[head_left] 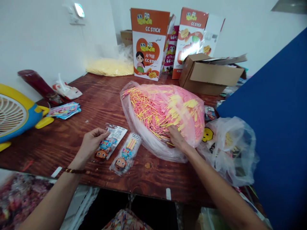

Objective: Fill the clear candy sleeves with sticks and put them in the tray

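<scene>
My left hand is at the table's front left, thumb and fingers pinched on the upper edge of a small clear packet with a cartoon face and "Stick" print. Beside it lies a similar packet, with several pale yellow and pink sticks showing in its window. My right hand reaches into a large open clear plastic bag heaped with thin pink and yellow sticks. Its fingers are bent in at the near edge of the heap, closed on some sticks; the fingertips are partly hidden.
Tall "CC Stick" boxes and an open brown carton stand behind. At left are a yellow-and-blue fan, printed sachets and a dark red bottle. A white plastic bag sits by the blue panel.
</scene>
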Motion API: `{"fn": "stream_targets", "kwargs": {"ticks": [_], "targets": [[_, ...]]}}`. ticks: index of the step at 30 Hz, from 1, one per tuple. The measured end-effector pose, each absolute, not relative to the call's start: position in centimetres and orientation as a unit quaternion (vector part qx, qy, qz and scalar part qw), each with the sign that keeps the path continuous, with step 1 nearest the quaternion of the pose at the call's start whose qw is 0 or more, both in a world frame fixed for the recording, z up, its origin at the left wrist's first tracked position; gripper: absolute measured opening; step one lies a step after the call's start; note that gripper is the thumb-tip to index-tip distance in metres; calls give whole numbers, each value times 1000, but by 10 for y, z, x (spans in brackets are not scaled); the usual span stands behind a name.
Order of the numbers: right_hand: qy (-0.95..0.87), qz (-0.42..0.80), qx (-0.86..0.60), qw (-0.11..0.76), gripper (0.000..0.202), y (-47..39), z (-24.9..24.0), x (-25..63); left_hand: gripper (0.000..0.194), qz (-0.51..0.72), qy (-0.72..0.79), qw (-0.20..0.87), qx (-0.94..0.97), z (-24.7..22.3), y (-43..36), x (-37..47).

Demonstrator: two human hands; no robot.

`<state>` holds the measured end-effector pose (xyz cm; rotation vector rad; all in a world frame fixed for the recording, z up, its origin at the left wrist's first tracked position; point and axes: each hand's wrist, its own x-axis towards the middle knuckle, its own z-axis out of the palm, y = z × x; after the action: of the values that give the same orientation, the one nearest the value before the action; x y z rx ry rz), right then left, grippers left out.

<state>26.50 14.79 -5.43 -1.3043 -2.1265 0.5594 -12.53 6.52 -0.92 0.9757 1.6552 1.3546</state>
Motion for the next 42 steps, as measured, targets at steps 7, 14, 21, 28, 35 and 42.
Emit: {"fn": "stream_targets", "kwargs": {"ticks": [7,14,21,28,35,42], "targets": [[-543,478,-482,494,21,137,-57,252,48,530,650,379,391,-5,64,-125],[-501,499,-483,516,31,133,-44,243,40,528,642,394,392,16,53,-111],[-646,503,-391,421,20,96,16,195,25,442,594,456,494,44,35,-47],[-801,386,-352,290,22,74,38,163,21,431,565,503,492,27,28,-28],[-841,337,-333,260,20,72,37,162,27,429,555,510,498,16,20,-31],[-841,338,-325,268,20,70,34,165,29,440,535,523,496,15,14,-28]]}}
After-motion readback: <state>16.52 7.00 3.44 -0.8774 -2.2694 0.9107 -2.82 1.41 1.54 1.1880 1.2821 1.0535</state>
